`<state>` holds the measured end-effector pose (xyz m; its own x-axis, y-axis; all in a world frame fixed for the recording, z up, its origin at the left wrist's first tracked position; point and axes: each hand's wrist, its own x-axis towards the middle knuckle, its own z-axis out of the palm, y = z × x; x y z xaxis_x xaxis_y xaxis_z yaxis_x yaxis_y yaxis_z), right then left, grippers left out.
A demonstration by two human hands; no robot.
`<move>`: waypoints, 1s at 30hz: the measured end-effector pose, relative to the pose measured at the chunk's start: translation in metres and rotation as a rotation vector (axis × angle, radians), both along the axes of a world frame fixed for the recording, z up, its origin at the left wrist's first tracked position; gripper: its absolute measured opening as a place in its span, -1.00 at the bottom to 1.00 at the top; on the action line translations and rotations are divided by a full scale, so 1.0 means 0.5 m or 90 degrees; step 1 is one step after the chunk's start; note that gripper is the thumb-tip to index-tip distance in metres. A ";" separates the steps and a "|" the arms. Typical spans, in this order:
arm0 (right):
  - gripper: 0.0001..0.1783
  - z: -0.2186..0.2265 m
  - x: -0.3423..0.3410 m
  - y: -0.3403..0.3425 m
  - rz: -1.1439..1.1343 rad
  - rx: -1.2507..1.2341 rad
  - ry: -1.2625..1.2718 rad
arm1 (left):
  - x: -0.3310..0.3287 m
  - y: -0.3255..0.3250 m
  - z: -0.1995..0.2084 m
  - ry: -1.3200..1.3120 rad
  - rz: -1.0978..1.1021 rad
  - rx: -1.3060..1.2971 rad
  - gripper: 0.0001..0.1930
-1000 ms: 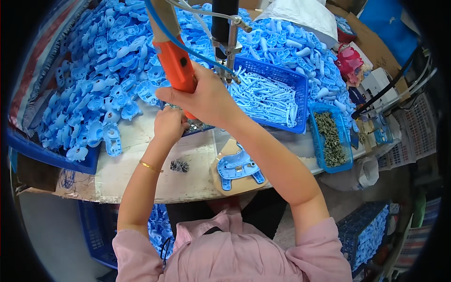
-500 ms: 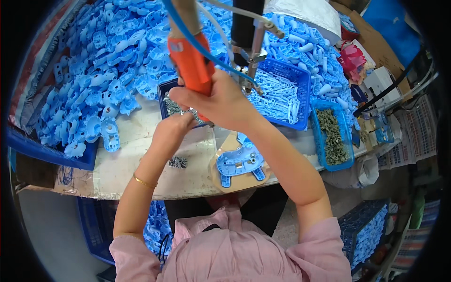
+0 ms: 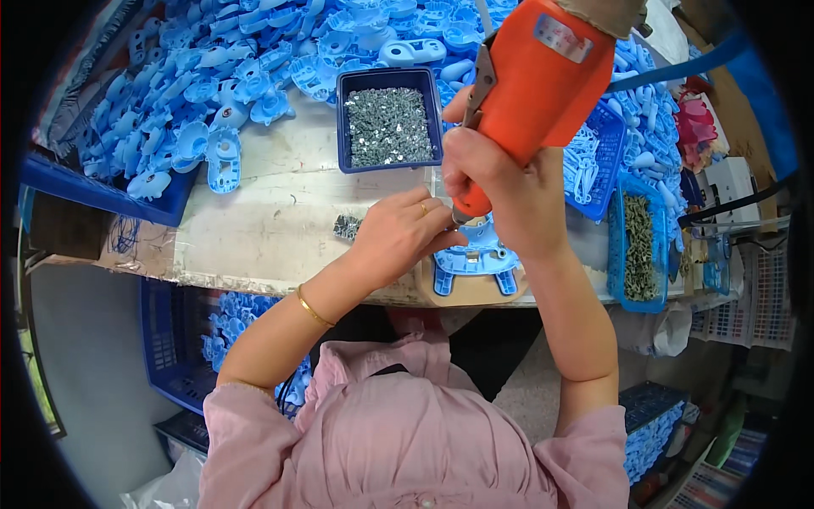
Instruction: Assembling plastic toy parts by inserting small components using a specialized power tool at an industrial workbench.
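My right hand [image 3: 517, 191] is wrapped round an orange power screwdriver [image 3: 538, 85], which leans with its tip down to the left. Beneath that tip sits a blue plastic housing [image 3: 473, 262], open side up, on a tan board [image 3: 462, 293] at the table's front edge. My left hand [image 3: 398, 233] has its fingers pinched together right beside the tip. Whatever they hold is too small to make out. Both hands cover part of the housing. A small clump of screws [image 3: 346, 226] lies on the table beside the left wrist.
A dark blue tray of small screws [image 3: 390, 127] stands beyond my left hand. Blue housings [image 3: 229, 64] are heaped at the back left. To the right are a basket of light blue sticks [image 3: 583, 165] and a blue tub of greenish pieces [image 3: 636, 246]. A blue hose [image 3: 678, 68] crosses behind the screwdriver.
Both hands and the screwdriver have come from the screw tray, rightward and toward me, to the housing. The screwdriver's tip and my left fingers now meet over it. The whole view has shifted.
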<state>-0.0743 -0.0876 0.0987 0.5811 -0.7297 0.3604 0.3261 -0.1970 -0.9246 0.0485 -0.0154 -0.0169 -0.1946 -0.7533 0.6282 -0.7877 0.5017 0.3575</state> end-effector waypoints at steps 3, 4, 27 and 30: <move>-0.75 0.003 -0.004 0.001 -0.015 -0.029 0.008 | -0.002 0.000 0.001 0.010 -0.002 0.005 -0.71; -0.75 0.003 -0.005 0.002 -0.014 -0.027 0.009 | -0.001 0.000 0.001 0.016 -0.004 0.002 -0.72; -0.75 -0.007 -0.016 0.002 0.001 -0.037 0.020 | -0.011 0.014 -0.001 0.046 -0.023 0.029 -0.77; -0.74 -0.009 -0.022 -0.002 0.043 -0.022 0.038 | -0.010 0.016 -0.003 0.040 -0.033 0.035 -0.77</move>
